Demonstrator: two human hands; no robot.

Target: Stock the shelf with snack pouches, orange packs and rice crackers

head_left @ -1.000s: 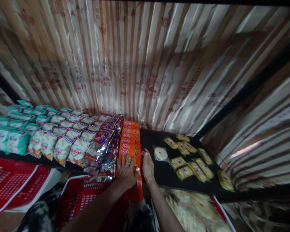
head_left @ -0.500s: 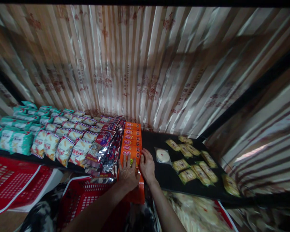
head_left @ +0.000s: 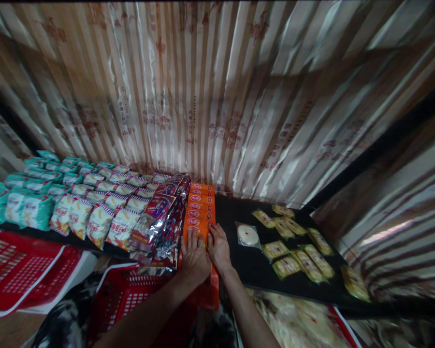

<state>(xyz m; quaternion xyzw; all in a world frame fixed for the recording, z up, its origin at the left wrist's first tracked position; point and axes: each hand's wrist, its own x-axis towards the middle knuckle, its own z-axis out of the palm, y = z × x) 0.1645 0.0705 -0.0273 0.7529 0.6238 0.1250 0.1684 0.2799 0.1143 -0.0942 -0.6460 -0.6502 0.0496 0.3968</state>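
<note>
A row of overlapping orange packets point(head_left: 200, 212) runs from the back of the black shelf to its front edge. My left hand point(head_left: 195, 256) lies flat over the nearer packets, its fingers stretched out and slightly spread. Against the right side of the row rests my right hand point(head_left: 219, 249), fingers extended and touching the packets' edge. Neither hand is wrapped round anything. Left of the row lean shiny dark red packets point(head_left: 161, 208). A round white item in a clear wrapper point(head_left: 248, 235) lies to the right of my right hand.
White snack bags point(head_left: 121, 227) and teal bags point(head_left: 37, 212) fill the shelf's left side. Yellow wrapped packets point(head_left: 286, 267) are scattered at right. Red baskets point(head_left: 126, 285) stand below the front edge. A striped sheet point(head_left: 203, 96) hangs behind; a dark pole point(head_left: 380, 145) slants at right.
My right hand has shifted slightly left along the row, closer to my left hand. My left hand stays flat on the packets. The view has moved a little.
</note>
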